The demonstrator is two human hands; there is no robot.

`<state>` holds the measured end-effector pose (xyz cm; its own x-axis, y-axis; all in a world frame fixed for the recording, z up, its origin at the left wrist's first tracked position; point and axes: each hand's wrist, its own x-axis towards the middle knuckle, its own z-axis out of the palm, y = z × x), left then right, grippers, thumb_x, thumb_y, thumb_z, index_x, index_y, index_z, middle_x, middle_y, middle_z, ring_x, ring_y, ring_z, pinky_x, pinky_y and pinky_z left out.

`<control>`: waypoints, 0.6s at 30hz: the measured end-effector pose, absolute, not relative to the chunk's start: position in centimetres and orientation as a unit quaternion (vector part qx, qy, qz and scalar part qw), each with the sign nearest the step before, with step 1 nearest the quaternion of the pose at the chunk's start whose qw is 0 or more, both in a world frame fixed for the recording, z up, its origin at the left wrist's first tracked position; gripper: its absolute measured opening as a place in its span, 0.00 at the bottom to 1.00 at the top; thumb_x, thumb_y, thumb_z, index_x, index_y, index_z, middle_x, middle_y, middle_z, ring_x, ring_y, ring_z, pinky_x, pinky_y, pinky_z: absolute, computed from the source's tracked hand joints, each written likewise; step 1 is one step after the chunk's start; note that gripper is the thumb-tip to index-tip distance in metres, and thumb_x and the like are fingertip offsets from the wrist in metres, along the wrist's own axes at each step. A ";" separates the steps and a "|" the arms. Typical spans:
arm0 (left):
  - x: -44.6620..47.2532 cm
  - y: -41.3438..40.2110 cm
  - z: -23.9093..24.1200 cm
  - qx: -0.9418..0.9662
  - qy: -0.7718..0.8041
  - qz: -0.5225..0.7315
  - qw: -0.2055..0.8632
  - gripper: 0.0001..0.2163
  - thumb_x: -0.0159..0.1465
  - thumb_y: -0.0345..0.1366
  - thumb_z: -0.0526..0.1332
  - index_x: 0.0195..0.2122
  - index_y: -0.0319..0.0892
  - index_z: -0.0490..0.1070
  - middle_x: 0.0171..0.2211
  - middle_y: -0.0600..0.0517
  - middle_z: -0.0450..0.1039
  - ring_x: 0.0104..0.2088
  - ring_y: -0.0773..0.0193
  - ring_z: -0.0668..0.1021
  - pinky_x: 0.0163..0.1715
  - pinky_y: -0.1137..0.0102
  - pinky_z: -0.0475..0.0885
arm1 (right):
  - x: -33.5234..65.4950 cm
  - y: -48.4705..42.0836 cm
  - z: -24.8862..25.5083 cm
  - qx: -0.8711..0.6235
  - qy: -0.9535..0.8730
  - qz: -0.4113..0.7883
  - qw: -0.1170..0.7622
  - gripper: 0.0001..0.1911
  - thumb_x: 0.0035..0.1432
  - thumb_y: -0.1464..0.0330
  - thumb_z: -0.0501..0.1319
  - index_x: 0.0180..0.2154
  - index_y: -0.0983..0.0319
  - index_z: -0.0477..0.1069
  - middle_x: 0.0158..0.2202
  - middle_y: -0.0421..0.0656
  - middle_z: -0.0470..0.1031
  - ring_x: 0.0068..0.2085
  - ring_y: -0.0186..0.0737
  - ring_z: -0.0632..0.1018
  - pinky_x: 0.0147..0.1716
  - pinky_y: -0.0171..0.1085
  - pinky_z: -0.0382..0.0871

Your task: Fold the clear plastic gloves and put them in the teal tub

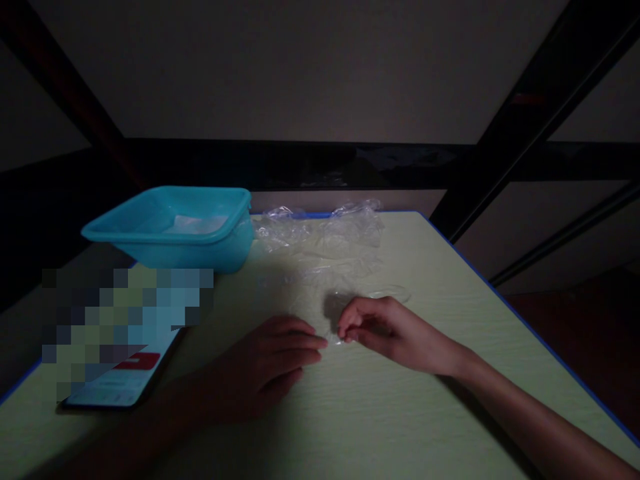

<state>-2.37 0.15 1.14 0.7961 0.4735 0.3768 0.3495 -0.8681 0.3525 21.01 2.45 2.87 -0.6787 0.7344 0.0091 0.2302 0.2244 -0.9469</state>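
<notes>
A thin, crumpled piece of clear plastic (345,233) stretches from the table's far edge toward my hands. My right hand (383,330) is closed, its thumb and fingers curled together at the near end of this plastic in a pinch. What lies right between those fingertips is partly hidden. My left hand (280,357) rests palm down over the table, fingers stretched out, the tips just left of the plastic's near end. A clear loop of the plastic shows behind my right hand.
A turquoise plastic basin (210,253) with something white inside stands at the back left. A tablet or phone with a lit, partly blurred screen (107,390) lies at the left. The pale table (400,427) has a blue edge; dark metal bars (480,160) rise beyond it.
</notes>
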 end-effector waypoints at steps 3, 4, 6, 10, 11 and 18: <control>-2.4 0.1 1.1 0.936 0.227 0.221 0.152 0.14 0.61 0.25 0.53 0.47 0.40 0.68 0.46 0.46 0.74 0.48 0.60 0.72 0.47 0.64 0.68 | 21.0 2.7 2.3 -0.328 -0.743 0.533 0.236 0.03 0.55 0.75 0.55 0.33 0.63 0.66 0.29 0.41 0.70 0.32 0.34 0.73 0.32 0.35 0.67; -2.5 0.1 1.2 0.935 0.228 0.220 0.156 0.14 0.61 0.25 0.53 0.47 0.40 0.68 0.45 0.46 0.74 0.47 0.60 0.72 0.47 0.64 0.68 | 21.1 2.8 2.2 -0.330 -0.742 0.534 0.236 0.03 0.55 0.74 0.55 0.33 0.63 0.66 0.28 0.41 0.70 0.31 0.34 0.73 0.32 0.35 0.67; -2.4 0.0 1.3 0.933 0.232 0.223 0.161 0.14 0.61 0.25 0.53 0.46 0.40 0.68 0.44 0.46 0.74 0.46 0.60 0.72 0.46 0.64 0.69 | 21.2 2.9 2.2 -0.333 -0.740 0.534 0.237 0.02 0.55 0.74 0.55 0.32 0.63 0.66 0.28 0.41 0.70 0.31 0.34 0.73 0.32 0.35 0.68; -2.3 0.1 1.5 0.928 0.237 0.236 0.164 0.12 0.61 0.25 0.52 0.43 0.39 0.69 0.40 0.46 0.75 0.43 0.61 0.74 0.43 0.66 0.71 | 21.3 3.0 2.2 -0.346 -0.733 0.537 0.234 0.01 0.55 0.73 0.55 0.32 0.62 0.65 0.27 0.40 0.70 0.30 0.34 0.73 0.31 0.35 0.67; -2.3 0.1 1.5 0.927 0.236 0.240 0.167 0.11 0.61 0.25 0.52 0.43 0.39 0.70 0.39 0.46 0.75 0.43 0.61 0.74 0.43 0.66 0.71 | 21.3 3.0 2.2 -0.350 -0.727 0.542 0.234 0.01 0.54 0.73 0.56 0.31 0.62 0.64 0.27 0.40 0.70 0.30 0.34 0.73 0.31 0.35 0.67; -2.4 0.2 1.3 0.927 0.224 0.254 0.159 0.11 0.61 0.24 0.53 0.43 0.39 0.69 0.40 0.46 0.75 0.42 0.62 0.75 0.45 0.66 0.70 | 22.9 4.5 2.9 -0.432 -0.652 0.534 0.320 0.04 0.49 0.72 0.60 0.27 0.63 0.63 0.23 0.38 0.68 0.23 0.30 0.71 0.24 0.32 0.66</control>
